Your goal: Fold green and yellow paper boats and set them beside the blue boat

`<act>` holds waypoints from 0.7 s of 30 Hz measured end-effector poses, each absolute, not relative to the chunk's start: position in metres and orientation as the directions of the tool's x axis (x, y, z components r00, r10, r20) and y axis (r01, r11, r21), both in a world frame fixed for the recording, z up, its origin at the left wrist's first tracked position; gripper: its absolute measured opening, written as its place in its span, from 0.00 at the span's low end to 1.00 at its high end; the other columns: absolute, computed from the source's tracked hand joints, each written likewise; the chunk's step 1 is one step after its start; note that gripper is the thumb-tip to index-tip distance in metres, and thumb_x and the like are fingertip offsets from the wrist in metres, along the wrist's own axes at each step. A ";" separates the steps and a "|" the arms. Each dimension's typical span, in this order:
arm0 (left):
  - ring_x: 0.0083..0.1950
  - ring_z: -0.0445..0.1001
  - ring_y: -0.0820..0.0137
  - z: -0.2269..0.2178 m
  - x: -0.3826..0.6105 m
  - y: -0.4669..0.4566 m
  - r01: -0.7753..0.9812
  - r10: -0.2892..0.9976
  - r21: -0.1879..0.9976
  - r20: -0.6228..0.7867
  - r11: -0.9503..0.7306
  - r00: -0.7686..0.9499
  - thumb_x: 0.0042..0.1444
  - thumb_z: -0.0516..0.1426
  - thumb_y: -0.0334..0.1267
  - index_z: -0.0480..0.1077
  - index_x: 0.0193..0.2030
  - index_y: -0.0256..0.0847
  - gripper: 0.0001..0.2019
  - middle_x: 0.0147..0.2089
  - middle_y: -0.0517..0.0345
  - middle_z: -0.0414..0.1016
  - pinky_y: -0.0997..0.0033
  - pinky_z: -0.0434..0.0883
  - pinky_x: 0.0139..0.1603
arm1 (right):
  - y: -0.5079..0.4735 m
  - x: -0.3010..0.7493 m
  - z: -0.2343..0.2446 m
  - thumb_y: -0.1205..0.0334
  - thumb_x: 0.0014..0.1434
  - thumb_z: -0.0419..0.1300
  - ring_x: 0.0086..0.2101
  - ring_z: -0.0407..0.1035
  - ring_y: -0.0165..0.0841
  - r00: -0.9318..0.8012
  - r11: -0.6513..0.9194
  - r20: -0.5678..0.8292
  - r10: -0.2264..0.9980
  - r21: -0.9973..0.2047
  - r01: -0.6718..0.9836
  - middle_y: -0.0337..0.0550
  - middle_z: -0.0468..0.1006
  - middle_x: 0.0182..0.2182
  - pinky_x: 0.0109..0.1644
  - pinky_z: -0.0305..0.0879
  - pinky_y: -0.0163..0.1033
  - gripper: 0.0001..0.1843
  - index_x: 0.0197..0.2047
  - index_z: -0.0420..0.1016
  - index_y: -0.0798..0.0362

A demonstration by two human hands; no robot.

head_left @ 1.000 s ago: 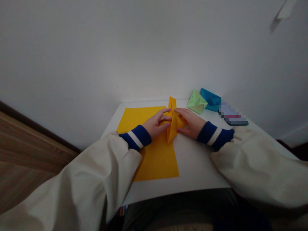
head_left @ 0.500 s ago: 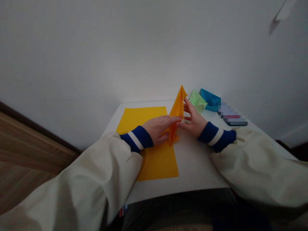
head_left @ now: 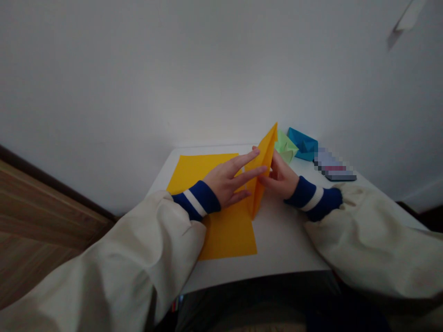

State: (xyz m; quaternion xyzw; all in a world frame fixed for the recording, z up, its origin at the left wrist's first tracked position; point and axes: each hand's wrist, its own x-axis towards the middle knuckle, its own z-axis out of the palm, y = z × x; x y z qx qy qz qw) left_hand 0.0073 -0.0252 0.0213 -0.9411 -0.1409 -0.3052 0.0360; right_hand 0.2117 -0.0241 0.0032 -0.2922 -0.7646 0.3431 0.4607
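Between my hands a folded orange paper (head_left: pixel 263 154) stands tilted, its pointed top leaning right. My right hand (head_left: pixel 282 177) grips it from the right, thumb on the near side and the other fingers partly hidden behind it. My left hand (head_left: pixel 230 180) has its fingers stretched out and spread, with fingertips against the paper's left face. Beneath my left hand lies a flat yellow-orange sheet (head_left: pixel 228 235) on the white table (head_left: pixel 284 249).
A light green folded paper (head_left: pixel 286 148) and a blue folded paper (head_left: pixel 302 144) sit at the back right. Beside them is a phone (head_left: pixel 334 168), partly blurred out. The white wall (head_left: pixel 207 83) rises directly behind the table. Wooden furniture (head_left: pixel 41 216) stands at the left.
The folded paper has shifted right and turned, showing more of its left face. My left fingers have spread apart, while my right hand has closed around the paper's edge.
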 end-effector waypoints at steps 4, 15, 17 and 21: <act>0.67 0.48 0.52 0.015 0.007 -0.020 0.298 0.328 0.148 0.570 -0.943 0.753 0.56 0.55 0.43 0.39 0.67 0.47 0.37 0.70 0.44 0.33 0.47 0.57 0.61 | -0.019 0.213 -0.002 0.62 0.50 0.57 0.58 0.55 0.41 -0.420 0.647 0.551 0.721 -0.753 0.122 0.50 0.58 0.59 0.59 0.59 0.50 0.35 0.60 0.50 0.48; 0.64 0.58 0.56 -0.004 0.005 -0.007 0.384 0.602 0.523 0.347 -0.761 0.719 0.55 0.55 0.42 0.37 0.68 0.35 0.40 0.64 0.37 0.55 0.49 0.57 0.62 | -0.019 0.208 0.003 0.64 0.47 0.59 0.46 0.68 0.42 -0.440 0.555 0.425 0.791 -0.801 0.224 0.51 0.72 0.46 0.47 0.69 0.50 0.25 0.49 0.62 0.53; 0.64 0.57 0.56 -0.005 0.004 -0.005 0.380 0.602 0.524 0.358 -0.762 0.714 0.54 0.55 0.41 0.39 0.67 0.36 0.39 0.65 0.38 0.54 0.49 0.56 0.62 | -0.018 0.209 0.003 0.65 0.46 0.58 0.46 0.68 0.43 -0.444 0.562 0.421 0.791 -0.787 0.254 0.52 0.73 0.46 0.45 0.70 0.50 0.23 0.48 0.63 0.54; 0.65 0.55 0.56 -0.005 0.006 -0.006 0.334 0.601 0.569 0.382 -0.752 0.702 0.54 0.56 0.43 0.40 0.67 0.35 0.39 0.66 0.37 0.50 0.51 0.56 0.63 | -0.016 0.211 0.006 0.69 0.45 0.56 0.44 0.69 0.43 -0.459 0.617 0.449 0.767 -0.712 0.334 0.51 0.73 0.46 0.45 0.69 0.51 0.24 0.49 0.64 0.54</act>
